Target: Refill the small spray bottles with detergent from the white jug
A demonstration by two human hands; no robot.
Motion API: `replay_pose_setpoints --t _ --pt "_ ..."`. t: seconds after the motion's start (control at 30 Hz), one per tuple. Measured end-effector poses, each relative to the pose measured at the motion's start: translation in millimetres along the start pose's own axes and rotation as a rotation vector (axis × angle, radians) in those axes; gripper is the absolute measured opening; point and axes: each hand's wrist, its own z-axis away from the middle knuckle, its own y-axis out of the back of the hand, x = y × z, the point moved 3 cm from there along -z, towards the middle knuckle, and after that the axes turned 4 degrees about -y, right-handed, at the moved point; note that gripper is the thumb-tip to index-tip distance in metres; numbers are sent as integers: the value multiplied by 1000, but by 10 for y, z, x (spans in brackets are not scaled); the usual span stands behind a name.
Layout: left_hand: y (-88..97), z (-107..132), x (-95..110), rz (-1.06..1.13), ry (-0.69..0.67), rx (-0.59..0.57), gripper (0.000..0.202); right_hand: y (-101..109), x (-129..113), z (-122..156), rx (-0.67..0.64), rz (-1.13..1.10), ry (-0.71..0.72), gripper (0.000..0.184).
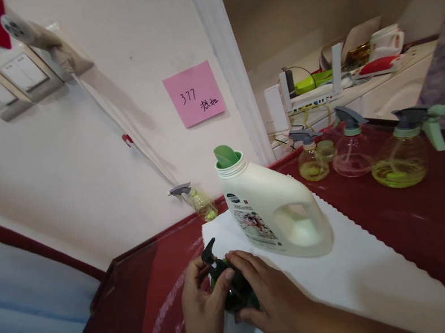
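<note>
A dark pump bottle [240, 292] with a black pump head is between my two hands, over the white cloth. My left hand [203, 302] has its fingers around the collar and pump, thumb across the front. My right hand [266, 296] wraps the bottle's body from the right side. Just behind them stands a large cream detergent jug [272, 203], upright with its cap off. A green pour spout shows in its mouth. Part of the pump bottle is hidden by my fingers.
A small spray bottle [204, 204] stands against the wall behind my hands. On the red table [431, 227] at the right are several spray bottles holding yellow or pink liquid, including a large one [400, 164]. A white router [314, 97] sits farther back.
</note>
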Motion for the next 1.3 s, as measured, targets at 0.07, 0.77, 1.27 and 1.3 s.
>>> replay_pose_setpoints --t 0.07,0.77,1.27,1.3 --pt "3 22 -36 21 -15 -30 39 -3 7 -2 -6 8 0 92" --pt "57 30 -61 -49 -66 -78 36 18 -7 -17 -18 15 -1 93" --pt "88 35 -87 38 -46 -48 45 17 -6 -5 -5 16 6 93" --pt "84 35 -101 33 -40 -43 44 11 -3 -6 -8 18 6 93"
